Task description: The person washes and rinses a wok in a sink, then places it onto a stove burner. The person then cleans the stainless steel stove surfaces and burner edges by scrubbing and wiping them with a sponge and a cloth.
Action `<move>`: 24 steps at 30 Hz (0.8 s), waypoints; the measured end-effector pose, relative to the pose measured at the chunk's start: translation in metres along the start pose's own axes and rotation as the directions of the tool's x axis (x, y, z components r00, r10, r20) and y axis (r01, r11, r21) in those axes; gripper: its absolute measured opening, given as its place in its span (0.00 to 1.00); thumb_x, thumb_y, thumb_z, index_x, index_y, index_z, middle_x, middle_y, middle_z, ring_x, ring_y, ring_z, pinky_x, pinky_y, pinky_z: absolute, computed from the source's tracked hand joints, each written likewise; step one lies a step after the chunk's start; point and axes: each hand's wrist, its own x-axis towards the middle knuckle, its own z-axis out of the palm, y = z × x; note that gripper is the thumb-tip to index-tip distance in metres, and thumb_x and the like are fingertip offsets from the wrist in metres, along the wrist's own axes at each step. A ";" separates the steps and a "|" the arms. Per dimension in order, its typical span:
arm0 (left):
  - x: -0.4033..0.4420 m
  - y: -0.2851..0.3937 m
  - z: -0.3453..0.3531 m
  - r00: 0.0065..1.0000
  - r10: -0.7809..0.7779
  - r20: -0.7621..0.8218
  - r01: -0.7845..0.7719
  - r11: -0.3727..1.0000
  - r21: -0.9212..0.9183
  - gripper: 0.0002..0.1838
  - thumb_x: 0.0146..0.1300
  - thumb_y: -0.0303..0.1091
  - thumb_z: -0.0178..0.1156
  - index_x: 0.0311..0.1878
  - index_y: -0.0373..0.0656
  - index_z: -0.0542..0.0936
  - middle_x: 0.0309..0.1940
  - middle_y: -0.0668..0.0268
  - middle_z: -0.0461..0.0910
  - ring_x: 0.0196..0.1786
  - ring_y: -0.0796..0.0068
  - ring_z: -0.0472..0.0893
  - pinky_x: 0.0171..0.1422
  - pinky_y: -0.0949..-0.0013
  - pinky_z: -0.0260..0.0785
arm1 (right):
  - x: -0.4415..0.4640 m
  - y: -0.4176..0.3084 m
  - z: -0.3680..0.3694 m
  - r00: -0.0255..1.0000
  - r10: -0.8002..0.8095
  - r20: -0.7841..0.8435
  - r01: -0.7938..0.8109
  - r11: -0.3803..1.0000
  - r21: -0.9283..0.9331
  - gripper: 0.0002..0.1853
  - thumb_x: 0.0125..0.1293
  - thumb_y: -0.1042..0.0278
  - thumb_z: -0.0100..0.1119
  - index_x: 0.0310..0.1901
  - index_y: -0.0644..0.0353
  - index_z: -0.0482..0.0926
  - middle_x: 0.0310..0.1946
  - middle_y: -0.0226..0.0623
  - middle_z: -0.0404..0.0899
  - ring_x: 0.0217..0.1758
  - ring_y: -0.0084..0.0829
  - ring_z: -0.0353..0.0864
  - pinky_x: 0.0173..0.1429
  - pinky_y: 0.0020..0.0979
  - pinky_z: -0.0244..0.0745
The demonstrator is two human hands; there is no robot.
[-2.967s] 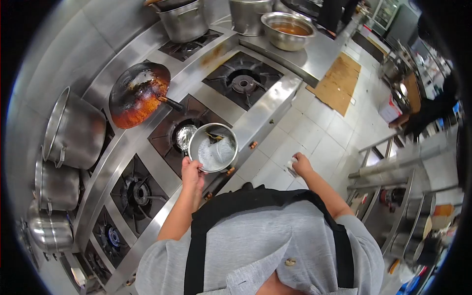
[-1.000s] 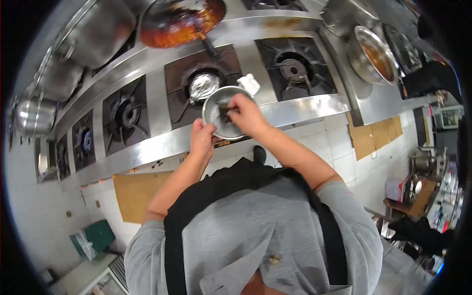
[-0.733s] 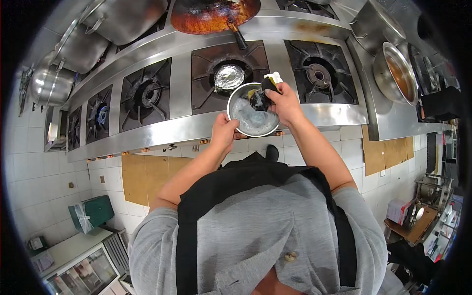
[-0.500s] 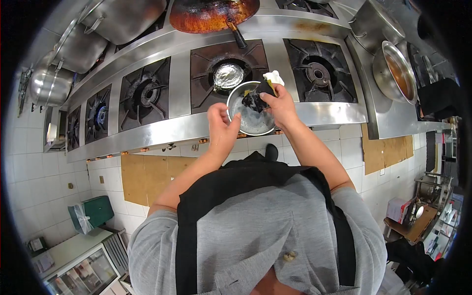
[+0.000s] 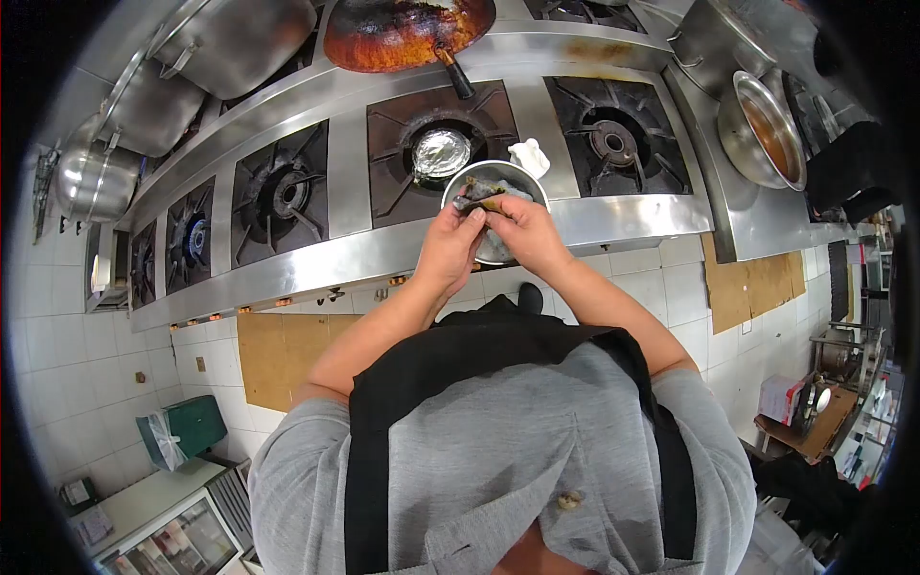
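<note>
Both hands meet over a round metal pot [image 5: 542, 196] at the stove's front edge. My left hand [image 5: 450, 245] pinches one end of a dark, wet cloth-like piece [image 5: 484, 192]. My right hand [image 5: 527, 230] grips its other side, with the fingers closed. The hands cover much of the pot's inside. Just behind the pot, a foil-covered round thing [image 5: 441, 153] sits on a burner. A crumpled white cloth or paper [image 5: 528, 158] lies to the pot's right on the steel top.
A scorched wok [image 5: 407, 34] stands at the back. Large steel pots [image 5: 235, 43] line the back left. On the right counter is a steel bowl [image 5: 762, 129] of orange-brown liquid, near a person's dark sleeve [image 5: 848, 172]. Cardboard [image 5: 287, 355] lies on the floor.
My left hand has left the pot's rim and closed on the dark piece. My right hand has moved slightly left with it. Earlier, the view turned and white material appeared beside the pot.
</note>
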 end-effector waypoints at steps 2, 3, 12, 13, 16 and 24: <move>0.000 0.001 0.000 1.000 0.008 0.004 -0.008 1.000 -0.019 0.13 0.66 0.29 0.51 0.53 0.40 0.70 0.49 0.66 0.74 0.53 0.75 0.73 0.61 0.68 0.64 | 0.000 -0.010 -0.004 0.992 -0.108 0.058 0.111 0.993 -0.048 0.11 0.60 0.71 0.55 0.44 0.63 0.78 0.37 0.42 0.80 0.39 0.32 0.80 0.44 0.29 0.73; -0.001 0.002 0.000 1.000 0.016 0.005 -0.016 0.999 -0.039 0.13 0.66 0.28 0.52 0.53 0.41 0.70 0.49 0.67 0.74 0.52 0.76 0.73 0.61 0.68 0.64 | 0.001 -0.012 -0.007 0.992 -0.110 0.056 0.113 0.992 -0.048 0.11 0.60 0.71 0.55 0.44 0.63 0.78 0.37 0.42 0.80 0.39 0.32 0.80 0.44 0.29 0.73; 0.004 0.016 0.002 0.998 0.013 -0.056 0.009 0.929 0.371 0.12 0.68 0.32 0.50 0.52 0.40 0.72 0.44 0.68 0.77 0.45 0.79 0.77 0.50 0.71 0.74 | 0.017 -0.015 -0.009 0.902 -0.430 -0.050 0.394 0.863 -0.318 0.10 0.51 0.76 0.60 0.38 0.58 0.80 0.35 0.41 0.73 0.41 0.41 0.75 0.46 0.34 0.72; 0.008 0.015 0.001 0.997 0.037 -0.063 -0.010 0.922 0.387 0.13 0.68 0.32 0.50 0.52 0.40 0.73 0.41 0.67 0.78 0.40 0.79 0.78 0.44 0.75 0.75 | 0.017 -0.009 -0.007 0.906 -0.416 -0.077 0.374 0.873 -0.315 0.10 0.52 0.75 0.61 0.37 0.58 0.80 0.36 0.41 0.73 0.42 0.41 0.75 0.48 0.35 0.72; 0.012 0.019 -0.002 0.998 -0.010 -0.064 0.040 0.877 0.479 0.13 0.67 0.33 0.51 0.51 0.39 0.73 0.39 0.67 0.79 0.37 0.80 0.79 0.40 0.76 0.75 | 0.012 -0.020 -0.008 0.961 -0.251 -0.111 0.216 0.941 -0.260 0.10 0.52 0.72 0.62 0.38 0.60 0.79 0.37 0.43 0.74 0.43 0.41 0.75 0.48 0.36 0.71; 0.008 0.020 0.021 0.986 -0.058 -0.158 0.121 0.897 0.426 0.10 0.66 0.35 0.53 0.47 0.41 0.71 0.32 0.66 0.78 0.34 0.77 0.79 0.31 0.73 0.77 | 0.006 -0.001 -0.028 0.994 0.075 0.075 -0.086 0.984 0.157 0.13 0.54 0.68 0.66 0.38 0.63 0.74 0.31 0.30 0.72 0.36 0.23 0.70 0.42 0.26 0.67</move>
